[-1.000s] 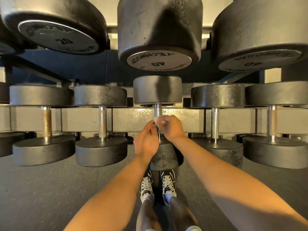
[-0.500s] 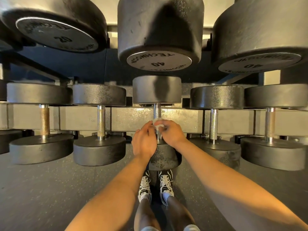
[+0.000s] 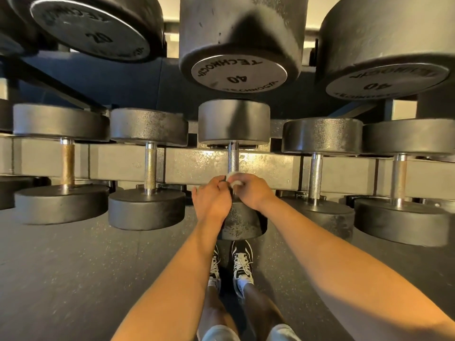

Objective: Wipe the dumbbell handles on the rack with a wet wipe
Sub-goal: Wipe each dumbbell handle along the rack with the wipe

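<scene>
On the rack [image 3: 192, 166], at the middle of its lower rail, the right hand [image 3: 253, 190] has its fingers clamped on a white wet wipe [image 3: 234, 179] wrapped round the near end of a dumbbell handle [image 3: 233, 158]. The left hand [image 3: 213, 201] curls in beside it, its fingers pinching the wet wipe too.

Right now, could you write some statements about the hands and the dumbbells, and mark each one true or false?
1. The right hand pinches a white wet wipe at the middle handle. True.
2. The left hand rests on the leftmost handle. False: it is beside the right hand, at the middle handle.
3. The leftmost handle looks brown, not shiny. True.
4. The upper dumbbell straight above the hands is marked 20. False: it is marked 40.
</scene>
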The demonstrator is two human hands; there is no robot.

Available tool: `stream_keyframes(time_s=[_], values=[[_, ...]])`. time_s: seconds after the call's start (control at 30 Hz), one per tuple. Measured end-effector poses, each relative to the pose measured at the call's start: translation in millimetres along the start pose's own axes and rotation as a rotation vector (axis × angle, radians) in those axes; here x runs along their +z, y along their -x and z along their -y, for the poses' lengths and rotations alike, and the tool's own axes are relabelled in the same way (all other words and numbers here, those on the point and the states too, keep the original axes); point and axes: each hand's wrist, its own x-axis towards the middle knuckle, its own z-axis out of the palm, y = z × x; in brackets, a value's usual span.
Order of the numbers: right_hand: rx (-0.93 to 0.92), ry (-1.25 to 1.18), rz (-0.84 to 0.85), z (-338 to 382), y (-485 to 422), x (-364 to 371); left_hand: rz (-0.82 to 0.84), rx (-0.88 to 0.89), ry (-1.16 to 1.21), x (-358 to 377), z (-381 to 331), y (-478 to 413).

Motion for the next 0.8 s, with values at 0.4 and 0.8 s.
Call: stream_keyframes(time_s=[0.4, 0.8], values=[[0.011, -0.073, -0.101, -5, 5, -17, 0.023, 0.04, 0.089, -3, 2, 0], [0.073, -0.065, -0.047, 10, -17, -8, -0.033, 0.026, 0.154, 0, 6, -4]])
